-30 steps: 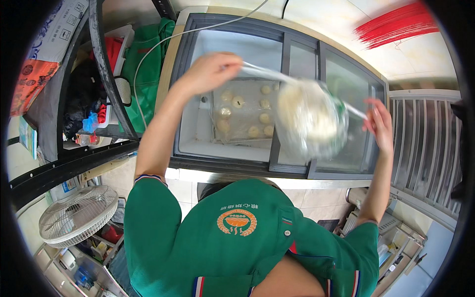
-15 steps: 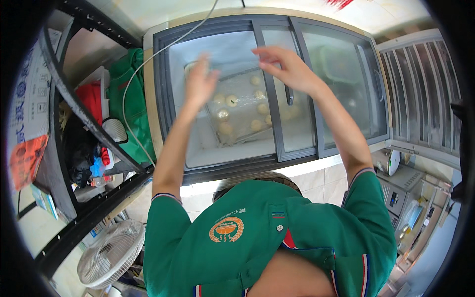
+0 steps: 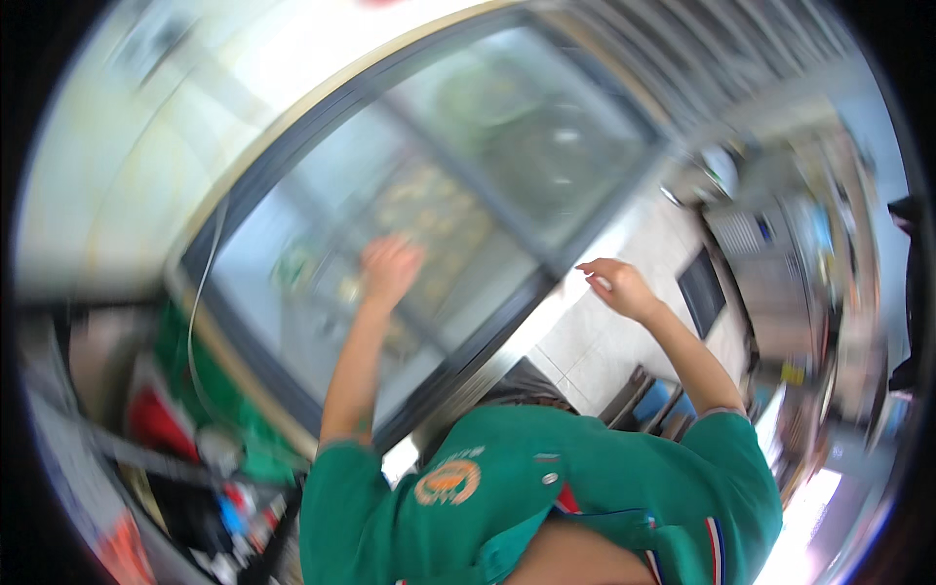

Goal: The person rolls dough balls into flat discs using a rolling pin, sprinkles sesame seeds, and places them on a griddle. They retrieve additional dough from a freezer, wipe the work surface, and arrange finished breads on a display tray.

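Observation:
My left hand (image 3: 390, 263) is over the sliding glass lid (image 3: 526, 166) of the chest freezer, at or on a dark frame bar, its fingers smeared by motion. Pale round dough pieces (image 3: 429, 205) show hazily through the glass. Beside the freezer's front edge (image 3: 497, 327), my right hand (image 3: 609, 281) hangs with fingers apart and loosely bent, holding nothing.
A metal slatted panel (image 3: 721, 44) stands at the back right. Steel appliances (image 3: 751, 253) and a round pot (image 3: 712, 175) line the right side. A rack with green and red bags (image 3: 166, 419) is at the lower left, with a white cable (image 3: 195, 322) beside it.
The bag of dough has left my hands. The lid now appears slid across the formerly open section. My view has swung round, and my right hand has lowered toward the freezer's front edge.

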Available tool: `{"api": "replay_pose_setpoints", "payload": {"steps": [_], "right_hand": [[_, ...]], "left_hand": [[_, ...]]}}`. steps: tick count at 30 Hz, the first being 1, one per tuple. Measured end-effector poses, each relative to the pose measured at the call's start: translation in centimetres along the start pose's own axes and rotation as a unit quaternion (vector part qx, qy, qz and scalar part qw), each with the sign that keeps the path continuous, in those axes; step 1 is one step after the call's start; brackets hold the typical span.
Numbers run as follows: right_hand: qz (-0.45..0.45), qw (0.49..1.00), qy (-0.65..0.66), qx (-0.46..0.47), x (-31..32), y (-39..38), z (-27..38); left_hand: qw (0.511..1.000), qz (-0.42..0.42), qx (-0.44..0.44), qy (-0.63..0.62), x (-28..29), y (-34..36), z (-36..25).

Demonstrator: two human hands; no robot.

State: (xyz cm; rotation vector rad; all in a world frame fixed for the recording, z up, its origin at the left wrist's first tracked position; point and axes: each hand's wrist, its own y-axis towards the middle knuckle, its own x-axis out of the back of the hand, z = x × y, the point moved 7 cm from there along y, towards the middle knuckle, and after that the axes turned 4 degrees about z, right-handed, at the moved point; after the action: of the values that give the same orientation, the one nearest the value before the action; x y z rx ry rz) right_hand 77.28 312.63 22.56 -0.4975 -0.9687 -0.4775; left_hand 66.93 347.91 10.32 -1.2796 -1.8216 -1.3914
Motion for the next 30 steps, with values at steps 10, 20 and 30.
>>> {"api": "replay_pose_setpoints", "payload": {"steps": [10, 20, 30], "right_hand": [[0.16, 0.937, 0.022, -0.309, -13.9, -29.7, -20.0], [0.036, 0.922, 0.109, -0.369, -12.8, -44.2, -33.1], [-0.062, 0.92, 0.116, -0.369, -1.5, -54.5, -48.9]], "left_hand": [[0.912, 0.194, 0.206, 0.296, 12.1, -18.5, 5.0], [0.943, -0.168, 0.147, 0.249, 4.5, -0.5, -9.5], [0.984, 0.08, -0.157, 0.029, -22.5, 22.4, -48.7]]}}
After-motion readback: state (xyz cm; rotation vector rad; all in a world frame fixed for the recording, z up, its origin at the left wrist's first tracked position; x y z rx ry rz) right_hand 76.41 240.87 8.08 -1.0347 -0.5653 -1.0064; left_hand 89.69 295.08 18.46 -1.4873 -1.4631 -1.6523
